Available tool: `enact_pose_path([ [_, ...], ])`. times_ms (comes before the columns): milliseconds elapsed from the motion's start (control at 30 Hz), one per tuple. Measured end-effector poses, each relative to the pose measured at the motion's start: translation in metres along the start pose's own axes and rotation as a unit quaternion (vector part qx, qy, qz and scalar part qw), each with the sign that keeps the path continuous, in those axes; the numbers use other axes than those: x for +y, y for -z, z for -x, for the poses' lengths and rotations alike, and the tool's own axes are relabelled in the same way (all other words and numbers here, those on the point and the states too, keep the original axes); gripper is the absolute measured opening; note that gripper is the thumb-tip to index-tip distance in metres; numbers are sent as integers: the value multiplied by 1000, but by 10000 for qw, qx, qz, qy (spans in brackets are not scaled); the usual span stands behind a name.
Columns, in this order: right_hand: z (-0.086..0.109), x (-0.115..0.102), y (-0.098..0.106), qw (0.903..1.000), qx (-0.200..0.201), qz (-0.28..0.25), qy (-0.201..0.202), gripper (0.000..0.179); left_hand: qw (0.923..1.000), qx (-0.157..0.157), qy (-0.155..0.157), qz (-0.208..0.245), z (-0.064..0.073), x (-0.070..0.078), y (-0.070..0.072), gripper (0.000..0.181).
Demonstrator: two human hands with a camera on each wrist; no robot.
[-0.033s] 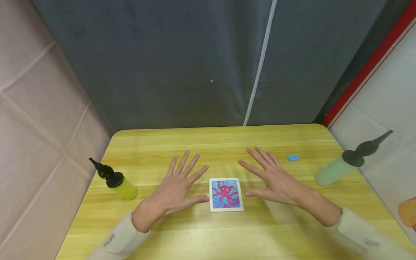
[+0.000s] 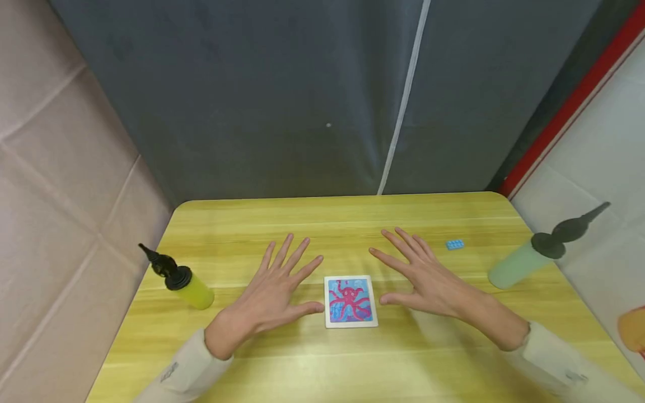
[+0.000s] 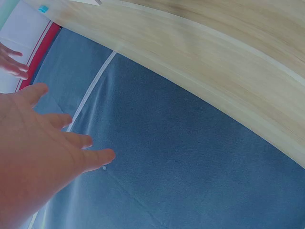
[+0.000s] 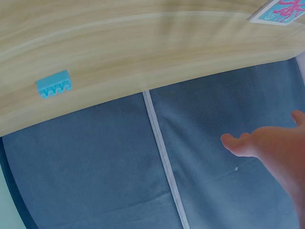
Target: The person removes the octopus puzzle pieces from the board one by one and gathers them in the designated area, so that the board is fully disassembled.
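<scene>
A square white-bordered picture tile (image 2: pixel 351 302) with a pink octopus on blue lies on the wooden table between the two hands. My left hand (image 2: pixel 274 291) is held over the table with its fingers spread, its thumb tip right at the tile's left edge. To the right of the tile, my right hand (image 2: pixel 420 277) also has its fingers spread, and its thumb points toward the tile. Neither hand holds anything. Beyond the right hand lies a small light-blue toy brick (image 2: pixel 454 244), which the right wrist view shows with its studs sideways.
A yellow bottle (image 2: pixel 195 292) with a black spout top stands at the table's left. Near the right edge is a pale green bottle (image 2: pixel 520 264) with a similar top. A dark curtain (image 2: pixel 252 101) hangs behind the table (image 2: pixel 363 369), and light panels flank it.
</scene>
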State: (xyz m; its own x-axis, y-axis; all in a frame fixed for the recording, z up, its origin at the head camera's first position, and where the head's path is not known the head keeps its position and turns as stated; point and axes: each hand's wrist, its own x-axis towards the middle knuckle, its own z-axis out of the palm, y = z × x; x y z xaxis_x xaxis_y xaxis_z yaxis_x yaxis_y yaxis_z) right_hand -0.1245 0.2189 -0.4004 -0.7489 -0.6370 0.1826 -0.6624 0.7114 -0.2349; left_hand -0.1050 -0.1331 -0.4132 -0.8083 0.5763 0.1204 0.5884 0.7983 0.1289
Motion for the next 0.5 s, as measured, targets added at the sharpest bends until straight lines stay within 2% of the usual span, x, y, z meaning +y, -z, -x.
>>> enact_pose_path([
  [233, -2, -1, -1, 9999, -93, -41, -96, 88, 10000, 56, -31, 53, 2, 0, 1, 90],
  [500, -10, -6, -7, 9986, -144, -404, -308, 88, 9998, -158, 76, 124, 7, 5, -2, 90],
])
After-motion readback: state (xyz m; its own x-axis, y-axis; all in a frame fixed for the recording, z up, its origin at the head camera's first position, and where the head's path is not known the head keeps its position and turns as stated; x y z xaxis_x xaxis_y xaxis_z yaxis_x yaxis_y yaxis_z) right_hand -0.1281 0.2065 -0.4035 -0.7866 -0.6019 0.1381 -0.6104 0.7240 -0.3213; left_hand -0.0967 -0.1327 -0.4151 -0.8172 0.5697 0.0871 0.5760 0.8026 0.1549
